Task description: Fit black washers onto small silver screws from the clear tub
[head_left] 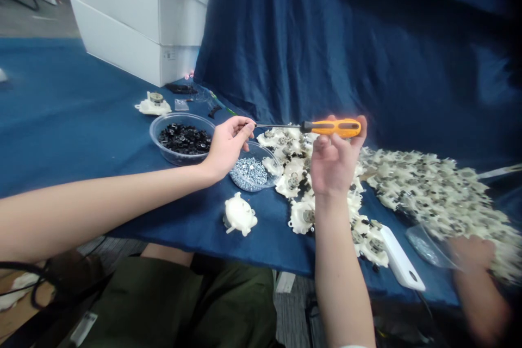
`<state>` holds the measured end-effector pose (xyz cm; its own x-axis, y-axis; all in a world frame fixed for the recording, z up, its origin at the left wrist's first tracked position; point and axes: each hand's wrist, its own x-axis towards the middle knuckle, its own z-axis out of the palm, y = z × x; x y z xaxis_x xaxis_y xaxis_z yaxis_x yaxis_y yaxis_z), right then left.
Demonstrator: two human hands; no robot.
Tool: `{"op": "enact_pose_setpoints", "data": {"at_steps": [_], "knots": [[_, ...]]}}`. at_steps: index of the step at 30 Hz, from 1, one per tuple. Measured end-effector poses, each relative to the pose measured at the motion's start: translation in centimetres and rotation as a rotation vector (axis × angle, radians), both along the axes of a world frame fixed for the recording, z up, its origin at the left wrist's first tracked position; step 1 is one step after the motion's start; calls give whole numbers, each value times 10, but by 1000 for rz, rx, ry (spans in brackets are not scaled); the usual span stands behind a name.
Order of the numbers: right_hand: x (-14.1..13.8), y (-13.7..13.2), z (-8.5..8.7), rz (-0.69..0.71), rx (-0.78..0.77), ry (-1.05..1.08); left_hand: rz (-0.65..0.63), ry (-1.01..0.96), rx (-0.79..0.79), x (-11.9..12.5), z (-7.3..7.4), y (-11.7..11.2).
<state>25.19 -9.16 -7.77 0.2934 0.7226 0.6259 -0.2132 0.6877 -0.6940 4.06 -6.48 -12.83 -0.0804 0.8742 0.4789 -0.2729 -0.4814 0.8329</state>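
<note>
My right hand point(335, 160) is raised above the table and grips the orange handle of a screwdriver point(332, 128), whose metal shaft points left. My left hand point(228, 144) pinches at the shaft's tip, fingers closed; whether a screw sits there is too small to tell. Just below the left hand lies a clear dish of silver screws point(250, 173). One white plastic housing point(240, 215) lies alone near the table's front edge.
A clear bowl of black parts point(181, 138) stands to the left. Heaps of white housings point(432, 187) cover the right side of the blue cloth. White boxes point(138, 11) are stacked at the back. Another person's blurred hand point(473, 253) is at lower right beside a white flat device point(402, 261).
</note>
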Motion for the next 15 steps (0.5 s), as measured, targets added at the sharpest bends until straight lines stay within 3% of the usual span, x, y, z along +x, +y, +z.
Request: {"op": "enact_pose_setpoints", "data": {"at_steps": [15], "knots": [[3, 0, 0, 31, -22, 6, -5, -43, -19, 0, 0, 3]]}}
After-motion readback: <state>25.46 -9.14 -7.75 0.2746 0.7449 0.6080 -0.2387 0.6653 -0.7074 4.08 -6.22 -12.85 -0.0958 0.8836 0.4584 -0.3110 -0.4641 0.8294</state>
